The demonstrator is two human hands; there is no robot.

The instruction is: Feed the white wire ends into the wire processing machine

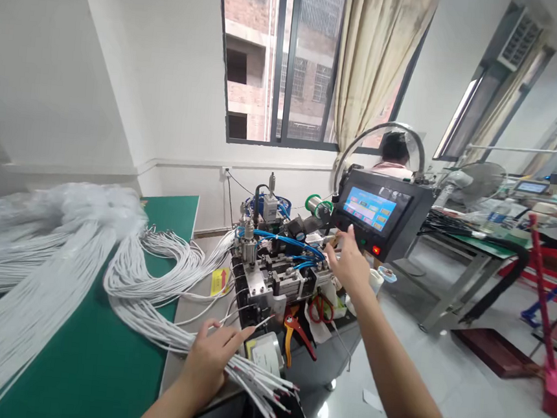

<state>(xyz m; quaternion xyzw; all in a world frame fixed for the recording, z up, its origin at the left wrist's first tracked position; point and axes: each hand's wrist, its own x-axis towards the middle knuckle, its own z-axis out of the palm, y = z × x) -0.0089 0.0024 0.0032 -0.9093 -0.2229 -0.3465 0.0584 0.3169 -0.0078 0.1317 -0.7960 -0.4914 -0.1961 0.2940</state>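
My left hand (211, 359) is closed on a white cable, whose stripped tip (264, 322) points at the machine's front. Under and beside that hand lies a bundle of white cables (256, 379) with reddish ends. My right hand (349, 261) is raised over the machine's right side, just below the control screen (370, 207), index finger stretched up near the panel's lower edge. Whether the fingertip touches the panel is unclear. Between the hands stands the machine (277, 274) with metal blocks and blue air tubes.
Long white cables (147, 288) run over the green table (183, 217) at left. Orange-handled cutters (291, 337), red-handled scissors (321, 309) and a labelled roll (266, 354) are at the machine's front. People sit farther back; a red broom (546, 349) stands right.
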